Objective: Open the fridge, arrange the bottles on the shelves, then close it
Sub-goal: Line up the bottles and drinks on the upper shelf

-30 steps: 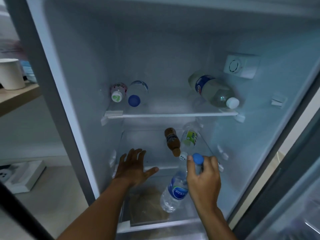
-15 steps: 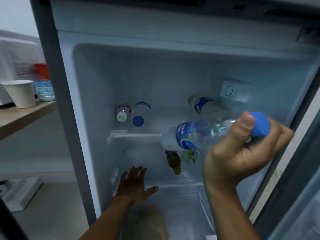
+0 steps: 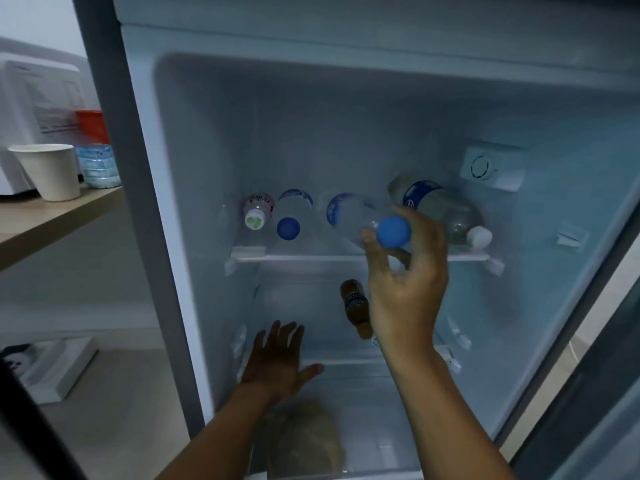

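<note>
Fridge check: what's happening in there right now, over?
Right hand holds blue-capped bottle at upper shelf. Left hand open, empty. White-capped bottle crowds the right.

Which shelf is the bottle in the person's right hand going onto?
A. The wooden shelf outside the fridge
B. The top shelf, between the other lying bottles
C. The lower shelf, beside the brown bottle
B: the right hand holds the blue-capped bottle lying at the level of the top shelf, between a blue-capped bottle and a white-capped bottle; the brown bottle lies below.
</note>
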{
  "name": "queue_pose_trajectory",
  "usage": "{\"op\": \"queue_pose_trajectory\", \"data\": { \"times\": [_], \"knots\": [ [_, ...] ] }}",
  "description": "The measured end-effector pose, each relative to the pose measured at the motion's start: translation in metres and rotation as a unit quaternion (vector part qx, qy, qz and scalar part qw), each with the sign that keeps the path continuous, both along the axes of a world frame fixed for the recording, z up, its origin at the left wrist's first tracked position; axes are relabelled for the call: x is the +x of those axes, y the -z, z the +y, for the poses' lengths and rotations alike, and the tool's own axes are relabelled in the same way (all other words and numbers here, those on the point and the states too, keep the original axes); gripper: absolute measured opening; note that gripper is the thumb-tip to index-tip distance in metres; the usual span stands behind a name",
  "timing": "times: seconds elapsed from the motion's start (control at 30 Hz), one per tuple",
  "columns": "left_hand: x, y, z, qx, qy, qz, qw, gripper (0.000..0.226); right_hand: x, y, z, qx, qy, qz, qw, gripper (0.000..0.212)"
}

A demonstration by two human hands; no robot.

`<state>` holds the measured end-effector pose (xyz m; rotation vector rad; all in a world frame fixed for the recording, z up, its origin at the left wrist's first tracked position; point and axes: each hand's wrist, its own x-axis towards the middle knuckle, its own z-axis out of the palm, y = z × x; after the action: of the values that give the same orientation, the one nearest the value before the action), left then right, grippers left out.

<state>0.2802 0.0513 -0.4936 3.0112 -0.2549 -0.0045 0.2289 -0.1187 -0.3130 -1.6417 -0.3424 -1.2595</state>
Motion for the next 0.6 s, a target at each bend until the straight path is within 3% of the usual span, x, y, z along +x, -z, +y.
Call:
{"op": "queue_pose_trajectory", "data": {
  "times": [0.13, 0.23, 0.47, 0.6],
  "knots": [
    [0.0, -0.001, 0.001, 0.006, 0.004, 0.005, 1.0, 0.124, 0.015, 0.001, 0.013, -0.087, -0.032, 0.115, 0.989, 0.042],
    [0.0, -0.001, -0.001, -0.001, 0.002, 0.005, 1.0, 0.121, 0.027, 0.003, 0.027, -0.145, -0.014, 0.174, 0.974, 0.034],
    [0.002, -0.001, 0.0, 0.001, 0.005, 0.011, 1.0, 0.123, 0.052, -0.01, 0.04, -0.213, 0.06, 0.214, 0.951, 0.035],
    [0.002, -0.001, -0.001, 0.0, 0.004, 0.015, 1.0, 0.124, 0.051, 0.004, 0.038, -0.151, 0.004, 0.206, 0.967, 0.034]
  ]
}}
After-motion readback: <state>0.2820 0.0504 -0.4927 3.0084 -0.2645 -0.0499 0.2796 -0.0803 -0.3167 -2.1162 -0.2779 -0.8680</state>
